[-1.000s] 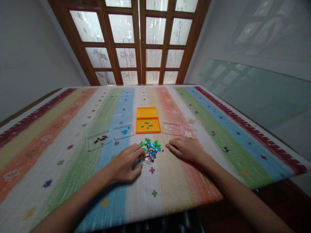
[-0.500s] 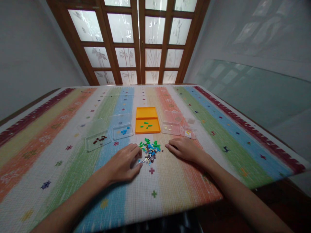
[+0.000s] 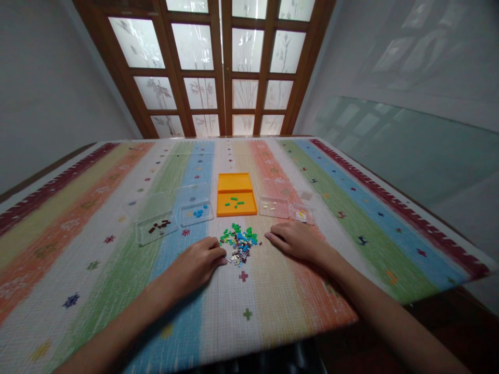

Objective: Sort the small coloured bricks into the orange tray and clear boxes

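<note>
A loose pile of tiny building bricks (image 3: 242,243), green, blue, brown, white and pale ones mixed, lies on the striped tablecloth (image 3: 230,311). My left hand (image 3: 200,259) is at the pile's near left edge. Its fingers and thumb are drawn together, and whatever may be between them is hidden. To the right of the pile my right hand (image 3: 294,239) rests palm down on the cloth. Its fingers are relaxed and slightly bent, with the thumb a little apart and no brick visible in them. A single brown brick (image 3: 260,243) sits between the pile and that hand.
Beyond the pile, an open orange case (image 3: 236,213) holds several green bricks. To its left stand clear boxes with blue bricks (image 3: 200,211) and brown bricks (image 3: 159,226). On the right are clear boxes with pale bricks (image 3: 268,206) and yellow pieces (image 3: 301,214).
My left hand has drawn slightly back from the pile, and its thumb and fingers have closed together. My right hand has stayed in place.
</note>
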A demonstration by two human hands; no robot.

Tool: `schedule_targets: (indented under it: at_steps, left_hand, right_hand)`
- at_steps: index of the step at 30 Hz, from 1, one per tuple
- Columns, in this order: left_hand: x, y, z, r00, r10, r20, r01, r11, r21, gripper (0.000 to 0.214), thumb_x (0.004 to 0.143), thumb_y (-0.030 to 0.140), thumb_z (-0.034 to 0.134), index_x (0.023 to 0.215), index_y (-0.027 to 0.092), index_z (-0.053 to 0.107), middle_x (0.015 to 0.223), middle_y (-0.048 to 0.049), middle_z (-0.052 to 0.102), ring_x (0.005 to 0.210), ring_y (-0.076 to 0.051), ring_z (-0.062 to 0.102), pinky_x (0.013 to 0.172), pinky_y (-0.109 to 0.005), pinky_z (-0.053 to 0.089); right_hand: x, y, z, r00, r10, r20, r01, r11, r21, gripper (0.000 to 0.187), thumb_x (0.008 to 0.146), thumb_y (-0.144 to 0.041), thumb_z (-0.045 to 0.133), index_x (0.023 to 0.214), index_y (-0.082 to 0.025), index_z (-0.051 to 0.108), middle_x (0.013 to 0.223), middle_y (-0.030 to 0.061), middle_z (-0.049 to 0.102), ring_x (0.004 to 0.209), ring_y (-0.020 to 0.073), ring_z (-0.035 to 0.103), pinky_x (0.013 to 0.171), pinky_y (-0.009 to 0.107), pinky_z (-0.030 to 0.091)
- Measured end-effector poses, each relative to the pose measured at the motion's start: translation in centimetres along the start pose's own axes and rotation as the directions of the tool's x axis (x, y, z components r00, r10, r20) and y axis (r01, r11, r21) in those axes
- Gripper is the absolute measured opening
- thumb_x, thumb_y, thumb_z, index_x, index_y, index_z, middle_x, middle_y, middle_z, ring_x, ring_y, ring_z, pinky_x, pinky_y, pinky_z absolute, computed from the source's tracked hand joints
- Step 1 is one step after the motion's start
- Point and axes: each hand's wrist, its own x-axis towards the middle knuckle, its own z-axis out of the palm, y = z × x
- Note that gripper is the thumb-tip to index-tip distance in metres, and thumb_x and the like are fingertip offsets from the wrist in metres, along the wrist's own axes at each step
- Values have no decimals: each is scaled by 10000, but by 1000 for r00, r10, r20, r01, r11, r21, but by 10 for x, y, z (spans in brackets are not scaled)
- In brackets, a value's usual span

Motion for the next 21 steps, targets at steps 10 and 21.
schedule_targets:
  at_steps: [10, 21]
  left_hand:
    - [-1, 2, 6, 999, 9, -37, -7, 998, 62, 225, 997, 126, 408, 911, 180, 609, 888, -63, 606, 780, -189, 566, 716, -321, 506]
    - [-2, 14, 3, 997, -81, 9, 81, 996, 49, 221, 908, 23, 361, 893, 207, 482, 904, -58, 565, 804, -212, 524, 724, -331, 477]
  right_hand:
    - [0, 0, 0, 1000, -5, -8, 5, 1000, -19, 404, 1067, -315, 422, 738, -182, 615, 733, 69, 693, 625, 152, 553, 625, 320, 281]
    - [0, 2, 2, 1000, -14, -23, 15, 1000, 3, 403, 1062, -316, 425, 742, -176, 628, 729, 69, 689, 630, 155, 552, 638, 313, 287]
